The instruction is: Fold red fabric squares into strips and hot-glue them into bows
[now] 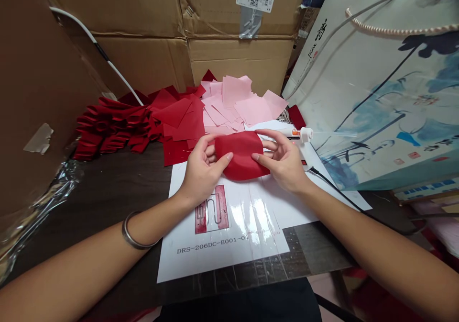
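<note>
A red fabric piece [244, 155] is stretched between my two hands above the white paper sheet [229, 260]. My left hand [206, 166] pinches its left side, thumb on top and fingers behind. On the right side my right hand [283, 159] holds it the same way. Behind my hands lie a pile of red squares [184, 116] and a pile of pink squares [229, 104]. Just past my right hand rests a white glue gun [305, 134] with a clear stick at its rear.
Folded red pieces [114, 126] are heaped at the left. Cardboard boxes [150, 63] stand along the back and left. A large patterned paper bag [387, 97] leans at the right. A black cable [333, 188] crosses the dark table [107, 193] toward the right.
</note>
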Action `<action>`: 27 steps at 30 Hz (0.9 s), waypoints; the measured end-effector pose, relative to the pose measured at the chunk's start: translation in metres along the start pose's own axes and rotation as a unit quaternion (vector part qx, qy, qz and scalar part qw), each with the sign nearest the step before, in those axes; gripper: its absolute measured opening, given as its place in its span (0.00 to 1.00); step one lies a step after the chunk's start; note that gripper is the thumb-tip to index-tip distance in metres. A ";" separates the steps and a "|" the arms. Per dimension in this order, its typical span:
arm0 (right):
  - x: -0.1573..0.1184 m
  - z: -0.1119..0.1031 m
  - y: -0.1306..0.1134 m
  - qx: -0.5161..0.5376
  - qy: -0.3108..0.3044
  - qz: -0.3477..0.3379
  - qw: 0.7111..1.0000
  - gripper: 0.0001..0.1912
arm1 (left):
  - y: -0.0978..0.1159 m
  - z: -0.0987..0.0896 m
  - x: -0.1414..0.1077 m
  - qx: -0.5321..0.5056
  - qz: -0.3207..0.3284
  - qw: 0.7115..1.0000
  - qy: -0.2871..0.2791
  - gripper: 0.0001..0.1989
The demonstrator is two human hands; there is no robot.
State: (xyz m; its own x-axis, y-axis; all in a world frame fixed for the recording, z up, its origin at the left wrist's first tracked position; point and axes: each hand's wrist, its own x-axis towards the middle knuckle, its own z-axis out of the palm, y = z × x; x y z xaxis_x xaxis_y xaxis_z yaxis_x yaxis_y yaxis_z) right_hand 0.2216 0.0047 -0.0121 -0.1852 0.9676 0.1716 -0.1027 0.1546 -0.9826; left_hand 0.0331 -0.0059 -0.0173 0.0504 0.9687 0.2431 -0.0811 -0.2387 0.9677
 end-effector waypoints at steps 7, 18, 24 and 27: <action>-0.002 0.005 -0.002 0.044 0.017 0.081 0.996 0.30 | -0.002 -0.001 0.002 -0.009 -0.025 0.999 0.026 0.22; 0.003 -0.001 0.005 0.014 0.043 0.090 0.995 0.08 | 0.006 0.000 0.003 0.063 -0.022 0.993 0.093 0.08; 0.004 0.000 0.002 0.010 0.043 0.094 0.995 0.10 | 0.007 0.000 0.003 -0.016 -0.055 0.998 0.028 0.07; 0.003 0.000 0.001 0.011 0.044 0.093 0.995 0.12 | 0.007 0.000 0.003 -0.003 -0.063 0.998 0.008 0.08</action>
State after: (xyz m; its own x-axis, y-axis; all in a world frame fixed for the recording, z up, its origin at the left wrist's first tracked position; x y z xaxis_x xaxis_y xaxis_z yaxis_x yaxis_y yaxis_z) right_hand 0.2205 0.0081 -0.0126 -0.1163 0.9930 -0.0207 -0.0965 -0.0320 -0.9948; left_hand 0.0327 -0.0050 -0.0099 0.0451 0.9920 0.1183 -0.0807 -0.1144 0.9902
